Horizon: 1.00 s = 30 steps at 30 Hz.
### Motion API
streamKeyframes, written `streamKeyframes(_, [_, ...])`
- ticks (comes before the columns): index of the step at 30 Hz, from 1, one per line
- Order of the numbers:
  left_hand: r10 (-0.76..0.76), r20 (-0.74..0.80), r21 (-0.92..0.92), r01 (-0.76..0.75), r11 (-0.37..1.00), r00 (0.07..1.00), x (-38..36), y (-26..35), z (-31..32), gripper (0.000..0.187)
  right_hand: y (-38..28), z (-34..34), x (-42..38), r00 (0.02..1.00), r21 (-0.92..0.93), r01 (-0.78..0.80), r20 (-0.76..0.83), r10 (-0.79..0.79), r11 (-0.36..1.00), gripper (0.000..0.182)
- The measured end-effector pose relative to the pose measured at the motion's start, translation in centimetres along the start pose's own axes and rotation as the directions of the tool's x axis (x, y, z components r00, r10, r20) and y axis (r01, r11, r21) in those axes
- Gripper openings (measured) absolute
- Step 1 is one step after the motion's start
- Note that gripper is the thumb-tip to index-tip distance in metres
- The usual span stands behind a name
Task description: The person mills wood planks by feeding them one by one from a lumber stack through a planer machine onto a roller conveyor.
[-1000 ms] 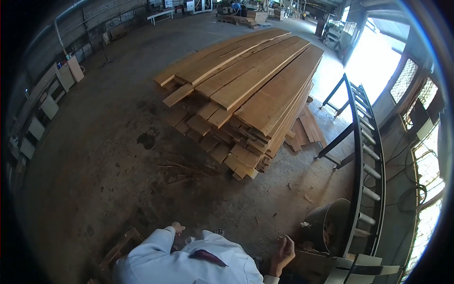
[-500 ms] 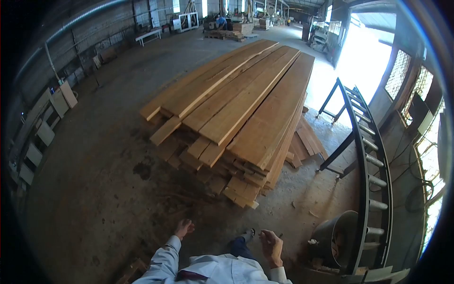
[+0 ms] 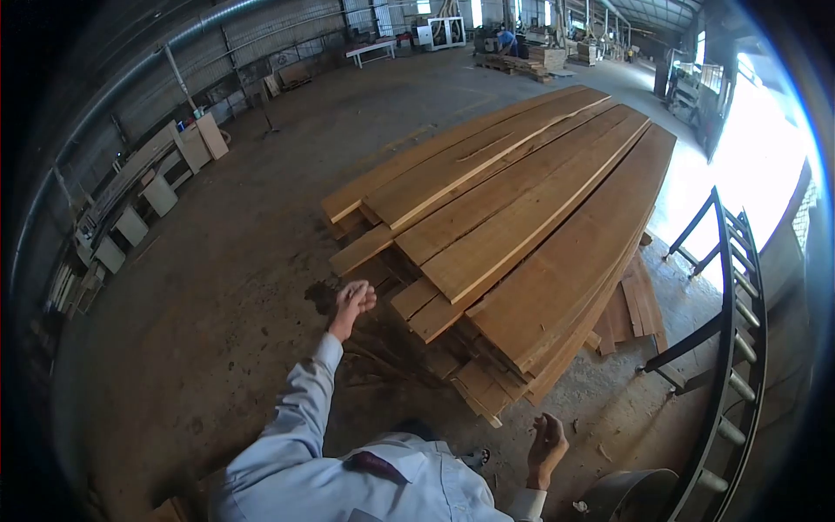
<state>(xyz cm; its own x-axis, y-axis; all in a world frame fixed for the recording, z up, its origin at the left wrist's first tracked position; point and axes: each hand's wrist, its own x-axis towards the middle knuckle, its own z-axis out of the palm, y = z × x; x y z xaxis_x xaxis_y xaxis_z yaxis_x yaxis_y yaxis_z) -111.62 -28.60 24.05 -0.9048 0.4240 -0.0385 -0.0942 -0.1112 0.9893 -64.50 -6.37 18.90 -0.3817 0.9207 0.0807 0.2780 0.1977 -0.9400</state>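
Sunlit workshop, stained concrete floor (image 3: 217,287)

The left arm is stretched forward and upward, away from the body, and it is covered by a light blue sleeve down to the wrist. The left hand (image 3: 352,302) is raised at the end of it, with the fingers loosely curled and slightly spread; nothing is held in it. The right arm is kept low and close to the body, bent at the elbow, and only its cuff is seen. The right hand (image 3: 546,439) is lifted a little from the wrist, the fingers are bent inward in a relaxed way, and nothing is gripped. The two hands are held well apart.
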Motion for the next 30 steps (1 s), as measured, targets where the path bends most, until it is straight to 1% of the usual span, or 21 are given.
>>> streamKeyframes(1, [0.008,-0.002,-0.027,-0.008,1.000,1.000,2.1,0.1,0.3,0.031,0.4,-0.3,0.5,1.000,0.031,0.007,-0.015,-0.007,1.000,0.021])
streamKeyframes(4, [0.001,-0.011,-0.152,-0.002,0.988,1.000,8.8,0.4,0.1,0.033,0.2,-0.8,1.5,0.996,0.018,-0.057,-0.071,0.058,0.998,0.021])
streamKeyframes(5, [-0.005,0.003,-0.195,0.005,0.981,1.000,11.3,-0.2,-0.5,0.038,1.0,-0.7,1.9,0.992,-0.049,-0.035,-0.121,0.029,0.998,0.018])
streamKeyframes(8, [-0.017,0.031,-0.321,0.026,0.947,0.999,18.8,-1.1,-1.6,0.052,0.8,-0.5,2.2,0.977,-0.062,-0.070,-0.204,0.057,0.996,0.018])
streamKeyframes(10, [-0.044,0.024,-0.398,0.050,0.916,0.999,22.7,-1.4,-1.9,0.060,-0.2,0.6,2.1,0.960,0.013,-0.056,-0.275,0.057,0.998,0.018])
streamKeyframes(11, [-0.070,0.036,-0.441,0.078,0.894,0.997,24.7,-1.7,-2.1,0.069,-0.6,1.1,2.0,0.949,0.047,-0.047,-0.308,0.059,0.998,0.018])
streamKeyframes(14, [-0.231,0.020,-0.469,0.213,0.857,0.973,29.5,-2.3,-2.5,0.075,-1.1,3.6,2.2,0.937,0.026,-0.112,-0.331,0.114,0.993,0.025])
streamKeyframes(17, [-0.355,0.011,-0.415,0.327,0.849,0.935,31.4,-2.1,-1.8,0.067,-1.6,7.1,2.6,0.942,0.067,-0.081,-0.321,0.099,0.994,0.017])
streamKeyframes(20, [-0.310,0.219,-0.223,0.357,0.907,0.925,32.9,-2.8,-2.6,0.060,-4.2,10.8,3.6,0.957,0.162,-0.012,-0.284,0.058,0.987,0.017])
streamKeyframes(21, [-0.325,0.187,-0.177,0.357,0.917,0.927,33.2,-2.8,-2.6,0.055,-4.3,11.1,4.0,0.968,0.024,-0.100,-0.231,0.103,0.995,0.020])
streamKeyframes(23, [-0.363,0.203,-0.171,0.398,0.902,0.910,33.6,-2.8,-2.8,0.055,-6.2,12.6,4.9,0.973,0.011,-0.087,-0.213,0.087,0.996,0.019])
streamKeyframes(24, [-0.341,0.186,-0.139,0.368,0.919,0.922,33.0,-2.1,-2.3,0.051,-6.9,13.2,5.3,0.976,0.008,-0.078,-0.201,0.078,0.997,0.019])
streamKeyframes(25, [-0.310,0.176,-0.081,0.328,0.941,0.934,33.0,-2.2,-2.2,0.056,-7.1,13.7,5.6,0.979,-0.039,-0.055,-0.199,0.046,0.998,0.019])
streamKeyframes(27, [-0.277,0.090,-0.089,0.285,0.954,0.957,31.6,-0.9,-1.0,0.053,-7.2,14.7,6.4,0.983,-0.131,-0.006,-0.184,-0.018,0.991,0.018])
streamKeyframes(29, [-0.197,0.074,0.004,0.197,0.980,0.978,31.7,-1.8,-0.9,0.050,-7.6,15.6,6.9,0.983,-0.157,0.026,-0.176,-0.054,0.987,0.018])
streamKeyframes(30, [-0.164,0.070,0.008,0.164,0.986,0.984,31.6,-1.7,-0.5,0.046,-7.8,16.0,7.1,0.983,-0.172,0.043,-0.171,-0.072,0.984,0.018])
